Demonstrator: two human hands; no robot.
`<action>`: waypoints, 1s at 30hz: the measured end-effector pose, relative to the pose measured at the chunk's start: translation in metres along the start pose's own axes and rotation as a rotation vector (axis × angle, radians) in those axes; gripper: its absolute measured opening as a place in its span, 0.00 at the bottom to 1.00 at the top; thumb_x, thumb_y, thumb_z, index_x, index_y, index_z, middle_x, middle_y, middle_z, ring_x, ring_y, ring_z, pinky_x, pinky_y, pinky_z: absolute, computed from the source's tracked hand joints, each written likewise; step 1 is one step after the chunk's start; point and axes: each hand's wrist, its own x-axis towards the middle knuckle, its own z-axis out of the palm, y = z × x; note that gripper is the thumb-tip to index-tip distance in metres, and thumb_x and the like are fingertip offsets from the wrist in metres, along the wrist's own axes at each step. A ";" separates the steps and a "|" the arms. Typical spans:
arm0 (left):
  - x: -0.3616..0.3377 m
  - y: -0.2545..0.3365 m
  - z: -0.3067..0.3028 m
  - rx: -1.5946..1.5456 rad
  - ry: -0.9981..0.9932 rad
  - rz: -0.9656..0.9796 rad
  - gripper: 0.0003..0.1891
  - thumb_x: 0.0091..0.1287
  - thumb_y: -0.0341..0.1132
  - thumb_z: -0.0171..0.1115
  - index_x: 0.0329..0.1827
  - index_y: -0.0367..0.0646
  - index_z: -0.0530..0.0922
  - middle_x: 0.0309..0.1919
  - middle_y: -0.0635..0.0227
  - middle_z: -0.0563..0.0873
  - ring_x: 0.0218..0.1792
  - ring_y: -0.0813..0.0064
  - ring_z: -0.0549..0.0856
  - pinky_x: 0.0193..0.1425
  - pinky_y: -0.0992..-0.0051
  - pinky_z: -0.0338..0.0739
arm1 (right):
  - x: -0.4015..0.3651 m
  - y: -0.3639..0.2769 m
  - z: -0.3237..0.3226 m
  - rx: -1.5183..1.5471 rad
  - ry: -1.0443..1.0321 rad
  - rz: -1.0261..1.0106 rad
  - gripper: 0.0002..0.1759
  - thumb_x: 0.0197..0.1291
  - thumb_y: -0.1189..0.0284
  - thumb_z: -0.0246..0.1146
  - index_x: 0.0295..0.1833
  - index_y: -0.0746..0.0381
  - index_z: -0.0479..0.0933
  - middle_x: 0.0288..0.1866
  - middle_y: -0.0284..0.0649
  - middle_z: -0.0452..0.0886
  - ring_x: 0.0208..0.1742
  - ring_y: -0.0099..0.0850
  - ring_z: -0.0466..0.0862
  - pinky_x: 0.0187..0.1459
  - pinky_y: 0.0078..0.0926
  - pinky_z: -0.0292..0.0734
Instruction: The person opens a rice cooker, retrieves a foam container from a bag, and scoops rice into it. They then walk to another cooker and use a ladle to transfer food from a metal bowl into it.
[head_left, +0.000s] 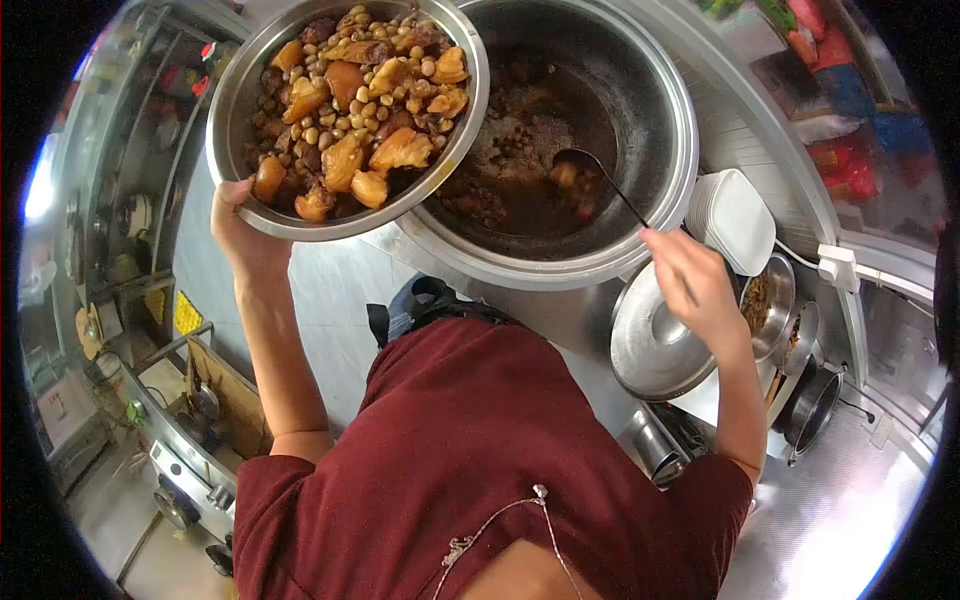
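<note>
My left hand (245, 225) grips the rim of a steel bowl (222, 150), thumb over the edge. The bowl is piled with glossy brown meat chunks (402, 150) and round beans (345, 125). It overlaps the left edge of a large deep pot (640, 110). Dark brown broth (515, 205) with bits of food lies in the pot. My right hand (690, 285) is closed around the thin dark handle of a ladle (622, 195). The ladle's head is down in the broth with some chunks in it.
A round metal lid (650, 345) lies below my right hand. White foam trays (735, 215) are stacked right of the pot. Beyond them stand a steel bowl of food (762, 300) and a dark pan (812, 410). A white plug (838, 268) with a cable is on the right frame.
</note>
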 end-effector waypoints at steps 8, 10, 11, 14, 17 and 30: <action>0.013 -0.004 -0.014 0.031 -0.004 -0.049 0.29 0.50 0.41 0.46 0.54 0.31 0.65 0.48 0.51 0.74 0.47 0.59 0.76 0.53 0.66 0.70 | 0.003 -0.018 -0.063 -0.189 0.214 -0.001 0.17 0.57 0.74 0.52 0.51 0.70 0.69 0.43 0.50 0.77 0.43 0.38 0.79 0.44 0.32 0.73; 0.012 -0.004 -0.013 0.093 -0.027 -0.019 0.29 0.51 0.41 0.47 0.54 0.30 0.65 0.47 0.51 0.76 0.45 0.59 0.77 0.52 0.66 0.71 | 0.003 -0.024 -0.073 -0.012 0.313 0.034 0.18 0.59 0.71 0.50 0.52 0.71 0.69 0.44 0.51 0.77 0.44 0.39 0.79 0.46 0.31 0.73; 0.012 -0.005 -0.012 0.082 -0.023 -0.030 0.29 0.51 0.41 0.47 0.54 0.30 0.66 0.46 0.51 0.76 0.45 0.59 0.77 0.52 0.66 0.71 | 0.007 -0.027 -0.076 0.161 0.412 0.075 0.20 0.61 0.68 0.49 0.52 0.72 0.68 0.44 0.52 0.77 0.45 0.39 0.79 0.48 0.31 0.73; 0.014 -0.005 -0.012 0.024 -0.047 -0.066 0.29 0.49 0.41 0.48 0.53 0.30 0.66 0.46 0.51 0.76 0.46 0.59 0.77 0.52 0.66 0.70 | 0.030 -0.043 -0.081 0.122 0.369 -0.037 0.22 0.63 0.64 0.47 0.52 0.73 0.68 0.44 0.54 0.76 0.45 0.40 0.78 0.48 0.31 0.73; 0.020 -0.012 -0.018 -0.057 -0.045 -0.097 0.29 0.48 0.41 0.49 0.53 0.31 0.67 0.44 0.54 0.76 0.45 0.61 0.76 0.52 0.67 0.71 | 0.050 -0.053 -0.074 0.006 0.292 -0.174 0.19 0.60 0.68 0.49 0.50 0.71 0.70 0.44 0.56 0.76 0.45 0.42 0.79 0.47 0.32 0.74; 0.013 -0.019 -0.010 -0.106 -0.066 -0.184 0.30 0.49 0.41 0.46 0.55 0.30 0.64 0.46 0.48 0.75 0.44 0.59 0.79 0.51 0.65 0.74 | 0.094 -0.076 0.005 -0.353 0.096 -0.610 0.17 0.51 0.80 0.59 0.47 0.75 0.68 0.44 0.59 0.74 0.45 0.46 0.78 0.43 0.29 0.78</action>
